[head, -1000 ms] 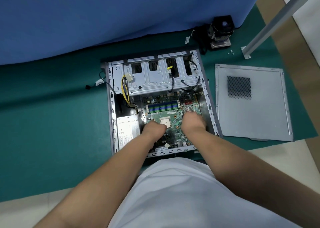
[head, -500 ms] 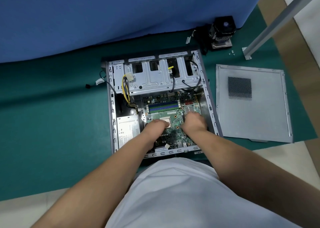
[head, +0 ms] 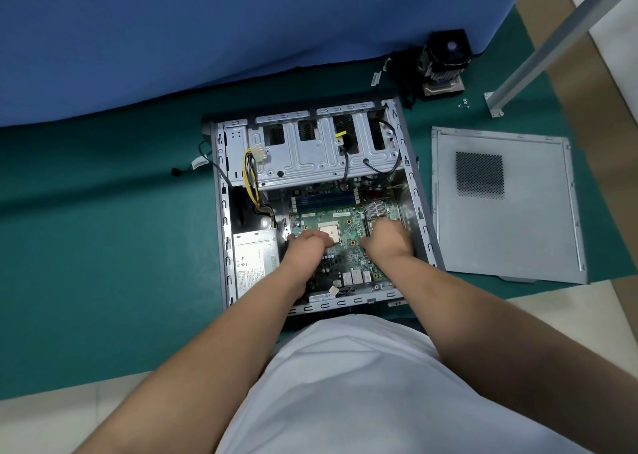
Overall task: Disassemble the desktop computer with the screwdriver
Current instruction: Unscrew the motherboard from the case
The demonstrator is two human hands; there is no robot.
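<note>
The desktop computer case [head: 419, 212] lies open on a green mat, with its green motherboard [head: 348, 258] showing inside. Both my hands are down in the case on the board. My left hand [head: 307, 245] lies across the board's left part, its fingers reaching over the square CPU socket [head: 331, 230]. My right hand [head: 388, 241] rests on the board's right part below a small silver heatsink [head: 377, 208]; its fingertips are blurred and point down out of sight. I see no screwdriver in either hand or on the mat.
A power supply [head: 255, 263] fills the case's lower left and a metal drive cage [head: 310, 156] its far end. The removed side panel [head: 507, 208] lies to the right. A CPU cooler [head: 443, 63], loose screws [head: 463, 103] and a metal post [head: 552, 43] stand beyond.
My left hand's fingers have stretched out over the CPU socket. The right hand has slid a little to the right. The motherboard seems to sit slightly nearer the drive cage.
</note>
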